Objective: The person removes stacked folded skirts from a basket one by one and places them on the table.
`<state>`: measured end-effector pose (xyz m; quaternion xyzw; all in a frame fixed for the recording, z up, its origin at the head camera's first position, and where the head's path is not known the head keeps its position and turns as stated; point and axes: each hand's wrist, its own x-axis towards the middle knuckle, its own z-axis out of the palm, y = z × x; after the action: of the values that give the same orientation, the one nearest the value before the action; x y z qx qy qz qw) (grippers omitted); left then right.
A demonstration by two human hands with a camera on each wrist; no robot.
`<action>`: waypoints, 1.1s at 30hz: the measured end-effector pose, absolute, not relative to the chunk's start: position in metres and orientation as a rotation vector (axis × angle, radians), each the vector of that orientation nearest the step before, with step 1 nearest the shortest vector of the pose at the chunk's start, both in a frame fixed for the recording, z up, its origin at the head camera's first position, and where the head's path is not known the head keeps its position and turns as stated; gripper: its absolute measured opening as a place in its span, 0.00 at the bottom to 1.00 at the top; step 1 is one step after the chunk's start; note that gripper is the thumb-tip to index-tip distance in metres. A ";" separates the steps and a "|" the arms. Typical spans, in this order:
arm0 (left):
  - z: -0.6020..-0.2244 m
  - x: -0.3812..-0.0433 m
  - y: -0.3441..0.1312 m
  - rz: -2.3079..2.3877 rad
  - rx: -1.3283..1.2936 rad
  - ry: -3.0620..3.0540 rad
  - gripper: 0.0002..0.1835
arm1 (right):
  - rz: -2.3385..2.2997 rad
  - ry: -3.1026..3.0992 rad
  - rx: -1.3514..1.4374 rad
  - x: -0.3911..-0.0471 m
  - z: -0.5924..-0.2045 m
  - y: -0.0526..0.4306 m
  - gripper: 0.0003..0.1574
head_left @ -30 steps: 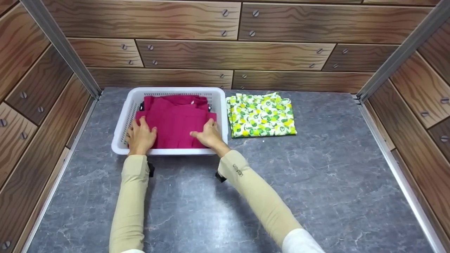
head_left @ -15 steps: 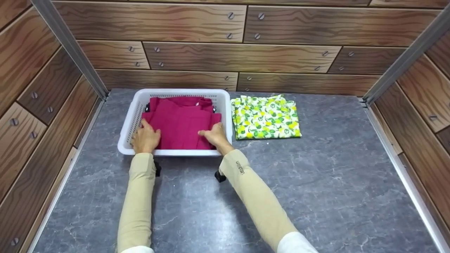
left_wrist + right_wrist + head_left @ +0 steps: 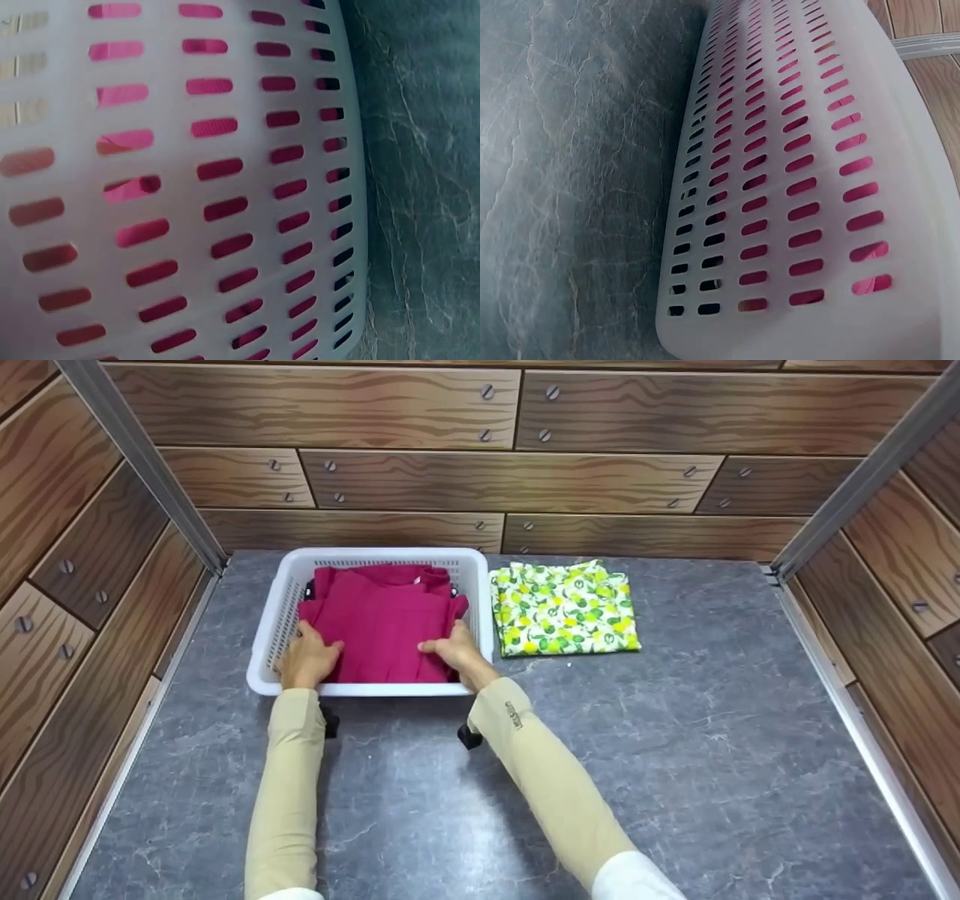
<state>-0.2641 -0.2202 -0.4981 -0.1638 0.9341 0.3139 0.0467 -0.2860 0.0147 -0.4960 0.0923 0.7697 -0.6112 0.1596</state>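
Note:
A folded magenta garment (image 3: 382, 622) lies in a white perforated plastic basket (image 3: 405, 689). At its left edge my left hand (image 3: 306, 660) grips it, thumb on top and fingers down between cloth and basket wall. My right hand (image 3: 459, 654) holds the right edge likewise, its thumb pointing inward over the cloth. Most of the fingertips are hidden. Small black parts (image 3: 310, 589) show beside the garment at the back. Both wrist views show the basket's slotted wall (image 3: 176, 187) from outside, with magenta cloth behind the slots; neither hand is clearly seen there.
Right of the basket lies a folded lemon-print cloth (image 3: 566, 611), close against its side. The grey marbled tabletop (image 3: 675, 750) extends to the front and right. Wood-patterned panels (image 3: 420, 480) and metal posts (image 3: 146, 472) enclose the back and sides.
Both hands stay inside the basket at the garment's sides. The garment's right edge, flat before, now curls up at the right hand. The head view has shifted slightly.

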 end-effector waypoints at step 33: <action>-0.498 -0.280 -0.241 1.555 -0.138 2.531 0.48 | -1.889 2.012 0.153 -0.292 -0.494 0.019 0.68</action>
<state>-0.2801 -0.2412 -0.4981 -0.0461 0.8481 0.5210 0.0841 -0.2916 0.0191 -0.4941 0.0545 0.7150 -0.6712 0.1878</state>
